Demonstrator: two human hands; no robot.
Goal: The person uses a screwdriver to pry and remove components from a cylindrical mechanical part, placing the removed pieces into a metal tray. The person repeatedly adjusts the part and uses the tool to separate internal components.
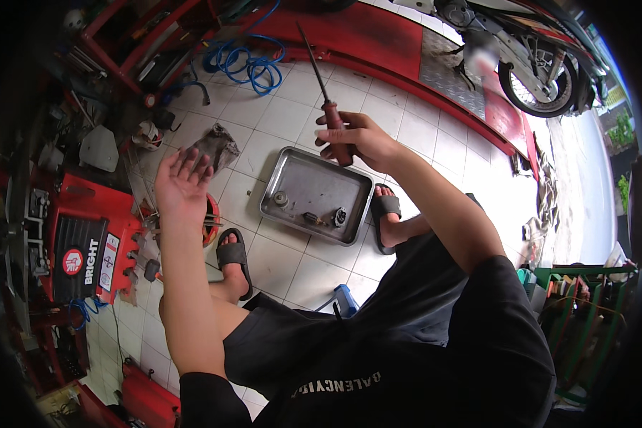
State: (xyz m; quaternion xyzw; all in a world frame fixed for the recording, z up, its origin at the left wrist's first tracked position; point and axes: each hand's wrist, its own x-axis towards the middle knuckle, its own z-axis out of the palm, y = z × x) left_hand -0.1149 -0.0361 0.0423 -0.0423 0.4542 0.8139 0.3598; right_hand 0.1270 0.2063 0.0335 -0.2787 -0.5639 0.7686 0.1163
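My right hand [360,139] is closed around the dark red handle of a long screwdriver [333,115]. Its thin shaft points up and away to the left. My left hand [183,180] is raised on the left, palm up, fingers apart, holding nothing. Below and between the hands, a shallow metal tray [321,178] lies on the floor between my feet. Inside it are a small round metal part [281,199], a small dark piece [310,217] and a blackened round part [340,216]. Beyond my left hand lies a crumpled, grimy sheet or bag [225,145].
A red lift platform [378,36] crosses the far side, with a motorcycle wheel [538,78] at right. Coiled blue hose [250,68] lies far left. A red-and-black machine [85,242] stands left; a green rack [585,307] stands right. A blue object [346,299] sits near me.
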